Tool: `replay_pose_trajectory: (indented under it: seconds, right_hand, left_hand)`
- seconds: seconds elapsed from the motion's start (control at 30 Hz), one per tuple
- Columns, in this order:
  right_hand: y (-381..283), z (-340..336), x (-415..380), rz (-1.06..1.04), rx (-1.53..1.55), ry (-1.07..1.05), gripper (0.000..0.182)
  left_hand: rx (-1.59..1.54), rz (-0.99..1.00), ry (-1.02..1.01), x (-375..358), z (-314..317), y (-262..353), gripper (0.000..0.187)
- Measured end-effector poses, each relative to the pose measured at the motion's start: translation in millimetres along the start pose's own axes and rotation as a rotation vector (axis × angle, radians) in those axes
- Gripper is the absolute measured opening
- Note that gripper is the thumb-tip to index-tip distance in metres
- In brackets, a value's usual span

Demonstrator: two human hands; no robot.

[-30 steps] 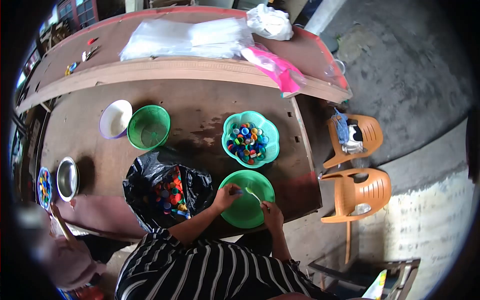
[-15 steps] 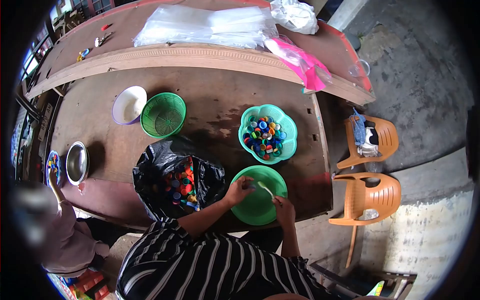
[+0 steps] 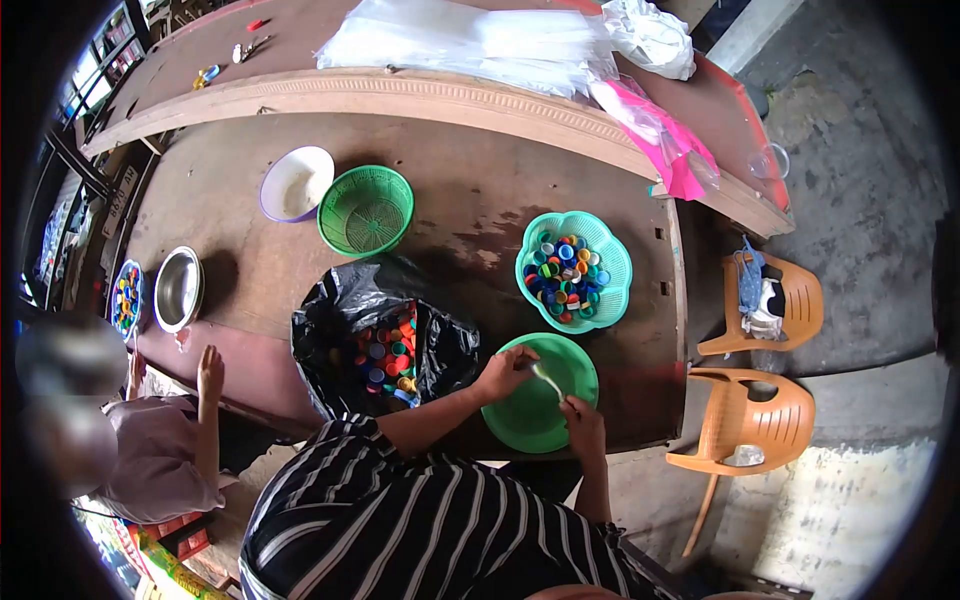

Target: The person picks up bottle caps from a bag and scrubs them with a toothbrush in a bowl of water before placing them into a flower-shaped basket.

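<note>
Over a green plastic basin [image 3: 513,428], my left hand [image 3: 504,373] is closed in a pinch; whatever small thing lies in its fingertips is too hidden to name. My right hand [image 3: 584,424], at the basin's right side, grips a slim whitish tool [image 3: 548,381] whose far end reaches to my left fingertips. Left of the basin, a black plastic bag [image 3: 330,330] stands open with many coloured bottle caps [image 3: 398,348] inside. Behind the basin, a turquoise plastic basket [image 3: 617,262] holds more bottle caps [image 3: 566,275].
Farther back stand a green basket [image 3: 398,185] and a white bowl [image 3: 318,165]. A steel bowl [image 3: 197,290] and a tray of caps [image 3: 127,300] are at left, near a seated person [image 3: 165,450]. Plastic sheets [image 3: 450,40] lie on the raised shelf. Orange chairs [image 3: 770,430] stand at right.
The view has shifted, so the table appears farther right. My hands stay over the basin, with the tool's end now against my left fingertips. The other person's hand has left the tray.
</note>
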State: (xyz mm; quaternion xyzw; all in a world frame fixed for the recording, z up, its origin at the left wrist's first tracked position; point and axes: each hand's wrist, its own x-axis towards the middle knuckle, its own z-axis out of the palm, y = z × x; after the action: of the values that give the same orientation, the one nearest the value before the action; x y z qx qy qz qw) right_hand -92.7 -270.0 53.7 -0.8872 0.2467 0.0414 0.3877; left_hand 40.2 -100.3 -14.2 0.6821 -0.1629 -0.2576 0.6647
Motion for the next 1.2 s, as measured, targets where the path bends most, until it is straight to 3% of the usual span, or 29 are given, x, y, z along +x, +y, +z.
replay_pose_trajectory:
  seconds: [0.13, 0.2, 0.23, 0.3, 0.4, 0.47, 0.53, 0.57, 0.6, 0.7, 0.8, 0.87, 0.93, 1.07, 1.13, 1.2]
  right_hand:
    - [-12.2, -11.8, 1.7, -0.018, -0.358, 0.203, 0.030]
    - [-12.3, -10.7, 4.1, -0.030, 0.046, 0.156, 0.030]
    - [-14.7, -9.7, 2.0, -0.021, 0.051, 0.165, 0.030]
    - [-19.9, -7.5, -5.2, 0.002, -0.049, -0.028, 0.031]
    - [-20.0, -6.4, -6.4, 0.077, -0.242, 0.158, 0.031]
    - [-27.3, -5.1, -11.9, 0.066, -0.200, 0.213, 0.031]
    - [-28.0, 1.2, -20.8, -0.005, 0.117, 0.043, 0.030]
    - [-28.5, 4.3, -24.4, -0.012, 0.040, 0.021, 0.028]
    - [-27.0, 4.5, -25.3, 0.013, 0.049, 0.022, 0.028]
    - [-27.3, -0.3, -25.5, 0.108, -0.150, 0.227, 0.029]
    - [-23.9, 2.6, -29.0, -0.016, 0.134, 0.112, 0.028]
    - [-20.0, 4.7, -29.5, -0.018, 0.049, 0.061, 0.027]
    - [-18.7, 5.0, -26.3, 0.084, -0.112, 0.262, 0.028]
    - [-17.2, 9.6, -29.3, 0.037, 0.059, 0.241, 0.028]
    - [-19.8, 14.3, -36.2, 0.087, 0.037, 0.092, 0.028]
    - [-18.9, 10.8, -38.3, 0.108, -0.016, 0.181, 0.028]
  left_hand:
    - [-0.058, -0.026, -0.012, -0.2, 0.9, 5.6, 0.027]
    - [-0.138, -0.032, 0.001, 0.2, 1.8, 2.7, 0.029]
    - [-0.134, -0.033, -0.012, -0.2, 0.9, 2.6, 0.029]
    - [-0.042, 0.016, -0.017, -1.5, -0.4, 2.5, 0.029]
    - [-0.069, 0.002, -0.043, -9.1, -4.7, 18.5, 0.026]
    - [-0.054, 0.010, -0.021, -8.5, -6.0, 7.7, 0.025]
    - [0.037, 0.015, 0.009, -12.4, -6.5, 11.7, 0.025]
    - [0.006, 0.055, -0.018, -12.4, -6.4, 8.8, 0.027]
    - [0.168, 0.033, -0.002, -15.9, -6.2, 18.6, 0.028]
    - [-0.031, -0.047, -0.002, -19.9, -0.1, 20.8, 0.030]
    - [-0.078, -0.040, -0.043, -19.5, 2.3, 19.6, 0.033]
    - [0.026, -0.025, -0.086, -19.3, 3.0, 23.4, 0.035]
    - [-0.161, -0.121, -0.064, -18.3, 6.0, 21.8, 0.033]
    - [-0.181, -0.110, -0.095, -17.0, 3.2, 18.7, 0.031]
    - [-0.116, -0.104, -0.118, -18.3, -0.5, 16.6, 0.031]
    - [-0.242, -0.145, -0.116, -19.6, -0.9, 13.9, 0.033]
